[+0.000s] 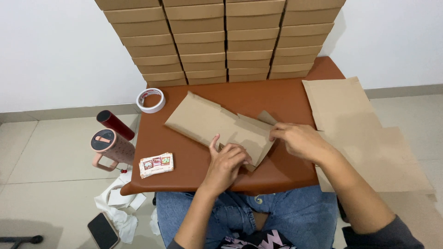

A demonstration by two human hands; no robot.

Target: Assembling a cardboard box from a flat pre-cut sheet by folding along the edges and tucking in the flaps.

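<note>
Left hand (pixel 226 159) presses, fingers curled, on the flat cardboard box blank (pixel 217 127) lying mid-table (pixel 286 99); right hand (pixel 297 138) pinches its right flap. Advice: hold the panel down firmly and fold squarely along the crease.

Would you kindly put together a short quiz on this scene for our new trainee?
1. True or false: both hands rest on the flat cardboard sheet.
2. Which lies nearest the roll of tape: A) the phone, B) the dark red tube, C) the loose sheets?
3. What stands at the back of the brown table?

Key: 1. True: left hand and right hand both touch it. 2. B. 3. Stacked boxes.
</note>
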